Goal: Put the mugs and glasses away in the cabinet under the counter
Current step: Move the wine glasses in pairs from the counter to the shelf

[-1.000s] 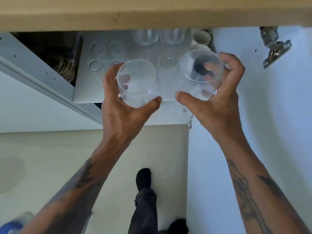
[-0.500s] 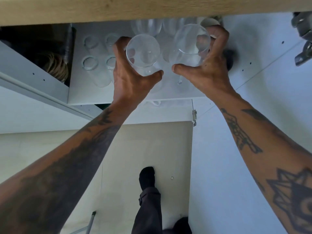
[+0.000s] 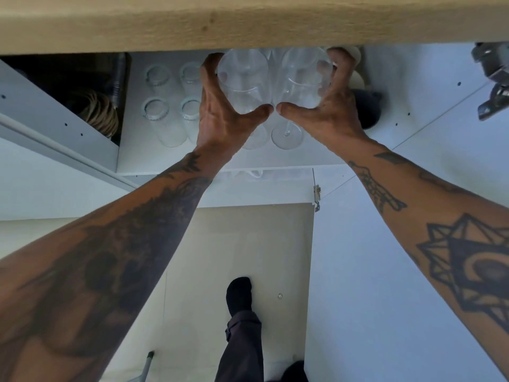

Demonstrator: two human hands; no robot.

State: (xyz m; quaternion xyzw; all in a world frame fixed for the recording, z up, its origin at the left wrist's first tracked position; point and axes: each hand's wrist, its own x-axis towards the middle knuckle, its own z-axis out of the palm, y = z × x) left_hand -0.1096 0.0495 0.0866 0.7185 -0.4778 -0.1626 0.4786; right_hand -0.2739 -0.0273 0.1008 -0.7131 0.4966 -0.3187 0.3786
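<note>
Over the shelf [image 3: 137, 158] — each hand grips one unmarked glass.

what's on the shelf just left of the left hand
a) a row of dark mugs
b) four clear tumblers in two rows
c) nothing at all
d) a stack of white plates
b: four clear tumblers stand in two rows of two on the white shelf, just left of the left hand, which holds a glass.
</note>
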